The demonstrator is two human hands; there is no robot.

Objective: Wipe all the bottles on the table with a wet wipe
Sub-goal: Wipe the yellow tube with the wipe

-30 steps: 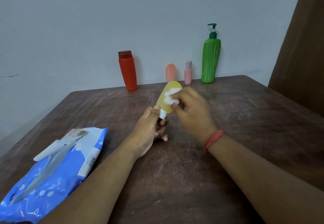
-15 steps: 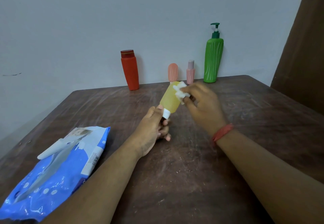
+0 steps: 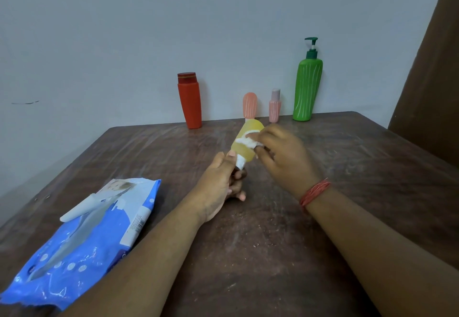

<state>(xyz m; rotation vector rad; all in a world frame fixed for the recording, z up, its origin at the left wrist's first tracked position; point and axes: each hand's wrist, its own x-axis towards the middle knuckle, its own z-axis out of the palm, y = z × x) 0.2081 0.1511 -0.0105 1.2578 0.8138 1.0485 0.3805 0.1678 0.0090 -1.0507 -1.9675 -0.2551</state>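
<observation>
My left hand (image 3: pixel 221 182) grips the white cap end of a small yellow bottle (image 3: pixel 244 149), holding it tilted with its base pointing away from me over the table's middle. My right hand (image 3: pixel 283 154) pinches a crumpled white wet wipe (image 3: pixel 247 140) against the bottle's side. Along the wall stand a red bottle (image 3: pixel 190 100), a small peach bottle (image 3: pixel 249 105), a small pink bottle (image 3: pixel 275 106) and a tall green pump bottle (image 3: pixel 306 85).
A blue pack of wet wipes (image 3: pixel 82 232) lies at the front left of the dark wooden table (image 3: pixel 273 254), its flap raised. A grey wall runs behind the table. A brown panel (image 3: pixel 432 68) rises at the right.
My right hand has slid the wipe along the yellow bottle's side, up toward its base and back down a little. My left hand keeps its hold on the cap end.
</observation>
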